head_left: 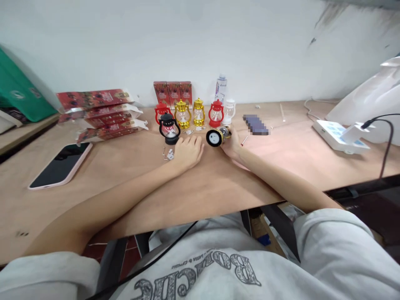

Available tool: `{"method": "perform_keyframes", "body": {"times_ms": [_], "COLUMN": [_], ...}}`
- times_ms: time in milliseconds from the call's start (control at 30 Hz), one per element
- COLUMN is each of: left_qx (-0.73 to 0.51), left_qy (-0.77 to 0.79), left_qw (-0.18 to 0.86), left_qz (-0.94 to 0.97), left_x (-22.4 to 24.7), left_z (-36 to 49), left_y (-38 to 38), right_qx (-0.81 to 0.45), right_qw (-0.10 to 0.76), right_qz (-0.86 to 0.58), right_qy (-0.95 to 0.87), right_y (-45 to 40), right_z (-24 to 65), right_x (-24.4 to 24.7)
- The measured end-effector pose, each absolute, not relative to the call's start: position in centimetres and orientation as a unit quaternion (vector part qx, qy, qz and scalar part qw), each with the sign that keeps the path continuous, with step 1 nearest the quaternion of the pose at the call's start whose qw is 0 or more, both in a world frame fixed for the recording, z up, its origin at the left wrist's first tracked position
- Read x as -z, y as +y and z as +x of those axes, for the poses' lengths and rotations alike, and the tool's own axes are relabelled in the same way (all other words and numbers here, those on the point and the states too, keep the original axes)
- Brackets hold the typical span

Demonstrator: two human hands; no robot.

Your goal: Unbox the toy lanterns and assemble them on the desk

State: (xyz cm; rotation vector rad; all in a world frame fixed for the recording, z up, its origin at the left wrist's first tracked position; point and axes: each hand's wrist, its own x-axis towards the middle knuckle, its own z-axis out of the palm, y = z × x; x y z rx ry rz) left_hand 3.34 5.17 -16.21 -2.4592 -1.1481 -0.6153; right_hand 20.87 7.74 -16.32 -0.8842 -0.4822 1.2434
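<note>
My right hand (231, 146) is wrapped round a small black and gold lantern (218, 136), tipped on its side with its round base turned toward me. My left hand (188, 152) rests palm down on the table, fingers stretched out and holding nothing. Just beyond it stands a black lantern (169, 130). Behind are two gold lanterns (183, 114), two red lanterns (216, 113) and a white lantern (229, 111), all upright. Small white pieces (170, 154) lie left of my left hand, near a thin bent wire.
Flattened red boxes (103, 112) are stacked at the left, behind a phone (61, 166). Three red boxes (173, 93) and a bottle (221, 86) stand by the wall. A screwdriver (244, 141), a blurred dark item (256, 124) and a white power strip (339, 136) lie right.
</note>
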Motion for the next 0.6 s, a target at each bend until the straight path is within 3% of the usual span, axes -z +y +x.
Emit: {"method": "perform_keyframes", "body": {"times_ms": [233,400,433,500,600], "left_qx": [0.38,0.416,0.423,0.444,0.464], "left_qy": [-0.281,-0.207,-0.206,-0.207,-0.181], "left_qw": [0.115,0.088,0.095,0.12,0.174], "left_qz": [-0.874,-0.881,-0.877,-0.863,-0.849], "left_x": [16.4,16.5,16.6,16.7,16.7], "left_z": [2.6,2.1,2.0,1.8,1.1], "left_y": [5.8,4.9,4.4,3.3,2.0], "right_qx": [-0.563,-0.49,-0.446,-0.22,0.02], "right_qw": [0.624,0.582,0.568,0.492,0.316], "right_qz": [-0.411,-0.427,-0.445,-0.537,-0.683], "right_qy": [-0.354,-0.489,-0.529,-0.649,-0.658], "right_y": [5.9,4.6,4.5,4.5,4.6], "right_z": [18.1,18.7,19.4,21.5,25.1], "right_x": [16.5,15.4,15.0,14.2,13.7]}}
